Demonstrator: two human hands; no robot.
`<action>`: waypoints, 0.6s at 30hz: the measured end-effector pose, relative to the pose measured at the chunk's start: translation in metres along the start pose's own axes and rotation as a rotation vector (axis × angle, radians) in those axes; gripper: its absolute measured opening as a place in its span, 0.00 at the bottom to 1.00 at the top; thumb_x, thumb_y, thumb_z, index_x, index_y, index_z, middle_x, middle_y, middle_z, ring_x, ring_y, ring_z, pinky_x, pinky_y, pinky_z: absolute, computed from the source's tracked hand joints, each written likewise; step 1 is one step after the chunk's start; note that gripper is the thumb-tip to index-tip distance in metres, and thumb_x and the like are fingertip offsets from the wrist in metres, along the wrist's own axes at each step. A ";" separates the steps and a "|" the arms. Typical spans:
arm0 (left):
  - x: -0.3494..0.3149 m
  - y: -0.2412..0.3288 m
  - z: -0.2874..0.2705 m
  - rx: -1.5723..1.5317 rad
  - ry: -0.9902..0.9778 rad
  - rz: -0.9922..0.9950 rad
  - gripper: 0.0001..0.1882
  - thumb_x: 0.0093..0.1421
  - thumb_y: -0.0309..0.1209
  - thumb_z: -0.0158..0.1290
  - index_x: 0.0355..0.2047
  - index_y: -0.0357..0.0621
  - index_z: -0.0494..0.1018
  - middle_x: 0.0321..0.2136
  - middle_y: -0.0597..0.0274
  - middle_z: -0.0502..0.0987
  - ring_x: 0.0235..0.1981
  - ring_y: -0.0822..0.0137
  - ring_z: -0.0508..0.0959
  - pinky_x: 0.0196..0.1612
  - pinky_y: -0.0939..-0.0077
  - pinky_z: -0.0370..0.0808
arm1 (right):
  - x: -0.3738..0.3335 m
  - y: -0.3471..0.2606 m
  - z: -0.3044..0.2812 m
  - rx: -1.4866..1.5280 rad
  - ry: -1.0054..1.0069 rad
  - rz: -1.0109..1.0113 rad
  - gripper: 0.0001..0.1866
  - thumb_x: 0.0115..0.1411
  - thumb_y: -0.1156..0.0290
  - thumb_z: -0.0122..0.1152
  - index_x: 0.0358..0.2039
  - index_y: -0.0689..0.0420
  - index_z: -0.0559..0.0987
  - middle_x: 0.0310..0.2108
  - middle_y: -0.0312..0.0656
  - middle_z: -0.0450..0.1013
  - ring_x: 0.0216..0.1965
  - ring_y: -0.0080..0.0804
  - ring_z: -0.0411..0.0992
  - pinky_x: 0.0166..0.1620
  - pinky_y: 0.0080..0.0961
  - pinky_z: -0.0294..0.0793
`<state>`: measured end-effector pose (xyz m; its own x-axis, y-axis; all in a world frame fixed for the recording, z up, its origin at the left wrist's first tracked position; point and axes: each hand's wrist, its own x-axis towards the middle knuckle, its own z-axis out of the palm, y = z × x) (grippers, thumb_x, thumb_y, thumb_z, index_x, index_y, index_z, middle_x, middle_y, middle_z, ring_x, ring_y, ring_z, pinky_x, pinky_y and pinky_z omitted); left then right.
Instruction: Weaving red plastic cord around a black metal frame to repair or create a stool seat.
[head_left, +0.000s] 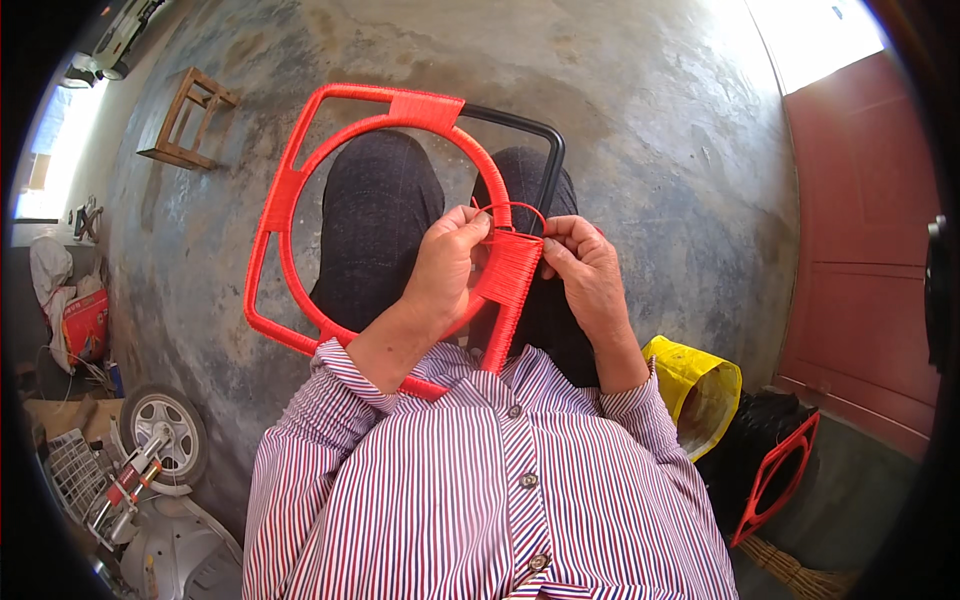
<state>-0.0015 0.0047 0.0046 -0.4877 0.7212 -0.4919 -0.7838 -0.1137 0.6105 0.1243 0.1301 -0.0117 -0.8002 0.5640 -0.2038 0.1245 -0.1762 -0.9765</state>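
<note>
in the head view, a frame [287, 198] wrapped in red cord lay over the person's dark trousers [380, 215], around the centre and reaching toward eleven o'clock. its outer outline was squarish, with a round ring inside, and toward one o'clock a bent stretch of black tube [551, 175] stood bare. the left hand [450, 260], just off centre toward ten o'clock, had thumb and fingers pressed together, pinching the red cord [518, 206] beside the ring. the right hand [586, 265], toward two o'clock, pinched the cord between thumb and forefinger at the tube's outer edge; a small loop arched between the hands, just above a tightly wound band.

farther out, a wooden stool [185, 130] stood at ten o'clock, a spoked wheel [165, 440] at eight, and a red door [860, 250] at three. at four o'clock a yellow bag [690, 375] sat near a second red frame [768, 478].
</note>
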 end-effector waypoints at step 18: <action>0.011 -0.004 -0.010 -0.011 -0.046 -0.052 0.10 0.67 0.27 0.44 0.46 0.38 0.69 0.37 0.62 0.77 0.39 0.72 0.78 0.47 0.75 0.76 | 0.004 0.005 -0.014 0.157 0.012 0.042 0.09 0.63 0.74 0.56 0.43 0.62 0.77 0.30 0.35 0.76 0.26 0.16 0.68 0.32 0.13 0.69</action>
<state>-0.0080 0.0065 -0.0095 -0.4281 0.7572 -0.4933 -0.8118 -0.0823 0.5781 0.1299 0.1423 -0.0186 -0.7892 0.5626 -0.2462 0.0640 -0.3233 -0.9441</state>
